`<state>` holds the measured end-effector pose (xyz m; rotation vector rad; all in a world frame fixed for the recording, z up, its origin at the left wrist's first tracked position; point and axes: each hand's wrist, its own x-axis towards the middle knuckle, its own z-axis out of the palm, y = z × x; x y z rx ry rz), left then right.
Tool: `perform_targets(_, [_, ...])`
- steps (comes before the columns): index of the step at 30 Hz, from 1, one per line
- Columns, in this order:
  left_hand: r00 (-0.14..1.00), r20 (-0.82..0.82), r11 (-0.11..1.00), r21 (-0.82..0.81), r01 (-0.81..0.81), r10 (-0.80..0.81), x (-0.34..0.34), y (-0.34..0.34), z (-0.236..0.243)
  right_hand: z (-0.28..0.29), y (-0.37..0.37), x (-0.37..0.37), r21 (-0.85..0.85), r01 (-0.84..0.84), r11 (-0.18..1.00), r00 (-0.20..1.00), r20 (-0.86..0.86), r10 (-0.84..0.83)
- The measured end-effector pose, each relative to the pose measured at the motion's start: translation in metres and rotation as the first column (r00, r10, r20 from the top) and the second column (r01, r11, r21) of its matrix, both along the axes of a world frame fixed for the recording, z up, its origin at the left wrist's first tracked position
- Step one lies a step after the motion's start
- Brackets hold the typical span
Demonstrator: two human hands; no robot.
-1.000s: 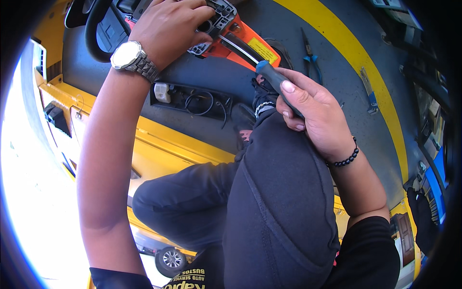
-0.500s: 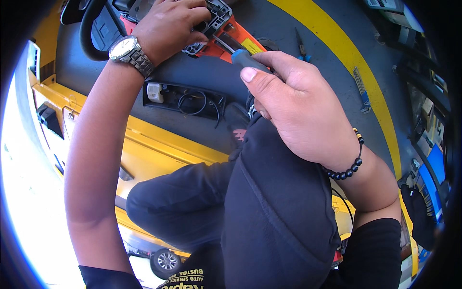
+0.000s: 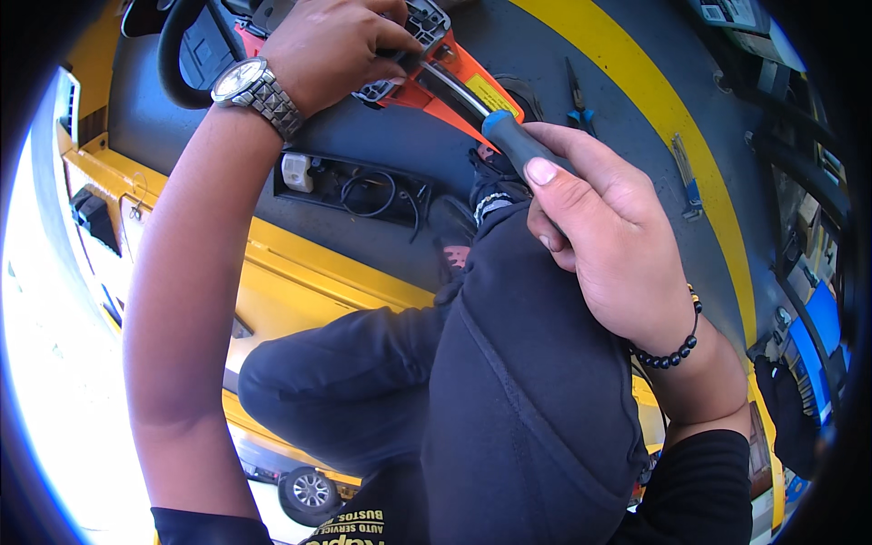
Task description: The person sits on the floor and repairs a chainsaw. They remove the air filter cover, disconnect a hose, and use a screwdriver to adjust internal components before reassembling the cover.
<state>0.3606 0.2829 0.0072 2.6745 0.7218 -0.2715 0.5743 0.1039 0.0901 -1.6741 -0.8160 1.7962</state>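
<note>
An orange and grey power tool (image 3: 425, 103), which looks like a chainsaw with a curved black handle, lies at the top of the view. My left hand (image 3: 336, 45) rests over its grey housing with fingers curled down against it, thumb and fingertips close to the screwdriver's tip. In my right hand (image 3: 618, 222) is a screwdriver (image 3: 510, 136) with a blue and dark grey grip, thumb along the handle. Its metal shaft runs along the orange part toward my left fingertips. The very tip is hidden near the left hand.
A black tray (image 3: 304, 202) with a white block and a coiled cable sits left of my legs. Pliers (image 3: 576, 95) lie on the dark floor, and a set of hex keys (image 3: 688, 182) lies by the yellow stripe (image 3: 668, 113). Racks of tools stand along the right.
My right hand has drawn back down and to the right with the screwdriver, and more of its shaft shows. My left hand has shifted slightly right.
</note>
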Motion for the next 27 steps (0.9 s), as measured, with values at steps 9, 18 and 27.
perform_targets(9, [1.0,-0.023,1.0,0.011,-0.01,0.01,0.005,-0.004,0.01,-0.007,0.003,-0.004,0.006,0.035,0.999,0.999,0.014,-0.035])
perform_targets(18, [0.999,-0.044,1.0,0.005,-0.013,0.013,0.001,-0.001,0.003,-0.008,0.002,-0.006,0.018,0.039,0.999,0.999,-0.023,-0.039])
perform_targets(27, [1.0,0.018,0.999,0.039,0.021,-0.021,0.0,0.0,0.0,-0.023,0.008,0.004,0.015,-0.137,0.99,0.99,0.038,0.136])
